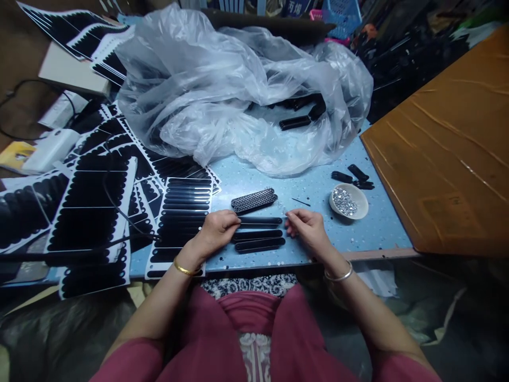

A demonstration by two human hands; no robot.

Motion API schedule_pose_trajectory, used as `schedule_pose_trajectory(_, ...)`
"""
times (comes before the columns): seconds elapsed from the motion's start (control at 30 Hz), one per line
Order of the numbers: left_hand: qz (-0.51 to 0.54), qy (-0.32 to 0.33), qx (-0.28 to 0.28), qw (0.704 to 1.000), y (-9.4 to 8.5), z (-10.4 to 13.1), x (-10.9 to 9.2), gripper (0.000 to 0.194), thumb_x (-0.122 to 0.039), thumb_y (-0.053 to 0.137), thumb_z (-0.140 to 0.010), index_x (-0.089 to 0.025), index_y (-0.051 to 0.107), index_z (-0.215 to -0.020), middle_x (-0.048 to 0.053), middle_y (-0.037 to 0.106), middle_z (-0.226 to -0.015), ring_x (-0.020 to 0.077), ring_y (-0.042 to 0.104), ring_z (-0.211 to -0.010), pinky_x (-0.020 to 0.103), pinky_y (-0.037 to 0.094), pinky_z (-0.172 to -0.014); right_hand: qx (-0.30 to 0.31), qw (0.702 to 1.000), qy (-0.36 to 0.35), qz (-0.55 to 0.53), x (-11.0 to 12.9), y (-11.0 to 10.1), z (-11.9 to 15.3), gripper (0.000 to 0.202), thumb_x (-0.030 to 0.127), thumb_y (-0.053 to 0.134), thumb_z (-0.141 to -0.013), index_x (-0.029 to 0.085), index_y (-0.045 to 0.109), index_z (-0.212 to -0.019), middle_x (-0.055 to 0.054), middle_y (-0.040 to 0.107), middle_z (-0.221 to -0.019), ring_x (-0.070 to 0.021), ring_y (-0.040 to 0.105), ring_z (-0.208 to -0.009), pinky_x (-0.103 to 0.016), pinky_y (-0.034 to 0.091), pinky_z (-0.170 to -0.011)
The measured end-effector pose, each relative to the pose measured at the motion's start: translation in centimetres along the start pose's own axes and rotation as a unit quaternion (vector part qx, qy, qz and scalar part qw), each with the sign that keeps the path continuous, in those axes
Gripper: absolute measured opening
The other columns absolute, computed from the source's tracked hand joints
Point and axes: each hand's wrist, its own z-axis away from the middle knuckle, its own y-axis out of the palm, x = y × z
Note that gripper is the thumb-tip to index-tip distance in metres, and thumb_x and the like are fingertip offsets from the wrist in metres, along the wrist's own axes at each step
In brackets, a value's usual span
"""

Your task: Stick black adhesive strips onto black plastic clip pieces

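Between thumb and fingers, my left hand (pixel 218 229) pinches the left end of a glossy black round-ended strip (pixel 260 220). Just past its right end is my right hand (pixel 309 229), fingers curled and pressed together; whatever they hold, if anything, is too small to make out. Two more black strips, an upper one (pixel 258 235) and a lower one (pixel 260 244), lie on the blue table nearer to me. Beyond my left hand sits a black perforated piece (pixel 254 200) with rounded ends. A thin dark pin-like tool (pixel 301 202) rests above my right hand.
Sheets of black stickers (pixel 183 196) cover the left side, with a dark cable (pixel 119 209) across them. A white bowl (pixel 360 204) of small shiny pieces stands right, beside several black parts (pixel 358 172). Clear plastic bagging (pixel 238 106) fills the back; a brown taped carton (pixel 445 159) borders the right.
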Motion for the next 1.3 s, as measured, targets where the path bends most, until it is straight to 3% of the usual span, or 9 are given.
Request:
schedule_pose_trajectory(0.1,-0.001,-0.043,0.036,0.998,-0.2,0.1,0.0,0.008,-0.014,0.064,-0.079,-0.015,0.071,-0.084,0.004,0.072,-0.077,0.0142,0.066,-0.068,0.024,0.051,-0.064,0.004,0.992,-0.065,0.106,-0.5,0.9,-0.4,0.039,0.053,0.063,-0.080,0.015,0.070,-0.076,-0.003,0.065,-0.057,-0.0128,0.056,-0.047,-0.024,0.043,-0.046)
schedule_pose_trajectory(0.23,-0.008,-0.088,0.040,0.995,-0.9,0.2,-0.4,0.027,-0.016,0.071,-0.072,-0.014,0.072,-0.099,0.005,0.074,-0.080,0.0156,0.066,-0.065,0.025,0.051,-0.063,-0.022,0.966,-0.147,0.212,-1.3,1.9,-1.0,0.034,0.046,0.061,-0.081,0.016,0.073,-0.072,-0.005,0.068,-0.060,-0.0152,0.058,-0.053,-0.026,0.042,-0.052)
schedule_pose_trajectory(0.4,-0.023,-0.117,-0.095,0.988,-4.0,1.8,-2.1,0.020,-0.025,0.066,-0.081,-0.015,0.072,-0.097,0.007,0.075,-0.086,0.0162,0.068,-0.070,0.026,0.053,-0.067,-0.040,0.943,-0.198,0.265,-1.2,1.5,-1.3,0.041,0.042,0.049,-0.089,0.017,0.067,-0.061,-0.004,0.065,-0.057,-0.0145,0.057,-0.054,-0.026,0.041,-0.055)
schedule_pose_trajectory(0.5,-0.090,-0.179,-0.212,0.956,-6.7,5.9,-2.6,0.019,-0.030,0.064,-0.084,-0.016,0.073,-0.092,0.006,0.075,-0.087,0.0162,0.068,-0.073,0.026,0.053,-0.069,-0.088,0.929,-0.228,0.276,-0.6,0.6,-0.7,0.039,0.039,0.046,-0.090,0.017,0.069,-0.068,-0.004,0.066,-0.059,-0.0154,0.058,-0.055,-0.026,0.042,-0.056)
schedule_pose_trajectory(0.6,-0.196,-0.291,-0.315,0.882,-8.6,12.0,-2.3,0.025,-0.037,0.065,-0.080,-0.014,0.073,-0.086,0.006,0.072,-0.076,0.0164,0.064,-0.065,0.026,0.050,-0.064,-0.130,0.915,-0.281,0.260,0.7,0.9,1.5,0.027,0.034,0.052,-0.090,0.017,0.071,-0.082,-0.004,0.069,-0.066,-0.0166,0.062,-0.057,-0.028,0.047,-0.058)
schedule_pose_trajectory(0.67,-0.215,-0.376,-0.343,0.833,-8.7,16.2,-2.1,0.029,-0.042,0.067,-0.076,-0.014,0.072,-0.079,0.003,0.067,-0.065,0.0148,0.059,-0.056,0.025,0.046,-0.057,-0.098,0.903,-0.344,0.239,1.7,2.5,3.9,0.018,0.027,0.056,-0.090,0.018,0.071,-0.090,-0.005,0.070,-0.071,-0.0162,0.063,-0.060,-0.028,0.050,-0.060)
schedule_pose_trajectory(0.8,-0.086,-0.490,-0.391,0.774,-5.8,21.1,-2.3,0.034,-0.048,0.068,-0.073,-0.014,0.071,-0.074,0.001,0.063,-0.058,0.0138,0.056,-0.053,0.023,0.044,-0.054,0.110,0.840,-0.495,0.191,3.3,9.1,8.9,0.023,0.015,0.056,-0.089,0.017,0.066,-0.109,-0.010,0.071,-0.089,-0.0189,0.065,-0.078,-0.031,0.053,-0.068)
schedule_pose_trajectory(1.0,0.182,-0.456,-0.405,0.771,-1.8,20.1,-3.0,0.035,-0.043,0.073,-0.069,-0.014,0.061,-0.054,-0.004,0.049,-0.049,0.0079,0.044,-0.051,0.020,0.035,-0.051,0.230,0.727,-0.511,0.397,0.7,18.2,9.4,0.032,0.013,0.054,-0.085,0.006,0.063,-0.115,-0.024,0.063,-0.123,-0.0355,0.054,-0.117,-0.048,0.046,-0.084)
schedule_pose_trajectory(1.3,0.437,-0.498,-0.295,0.689,-3.9,19.4,-4.1,0.032,-0.035,0.082,-0.058,-0.009,0.067,-0.070,-0.003,0.055,-0.045,0.0046,0.042,-0.032,0.016,0.018,-0.034,0.132,0.778,-0.540,0.292,-4.8,16.6,10.1,0.031,0.011,0.051,-0.087,0.016,0.067,-0.113,-0.014,0.072,-0.111,-0.0321,0.059,-0.116,-0.044,0.046,-0.083)
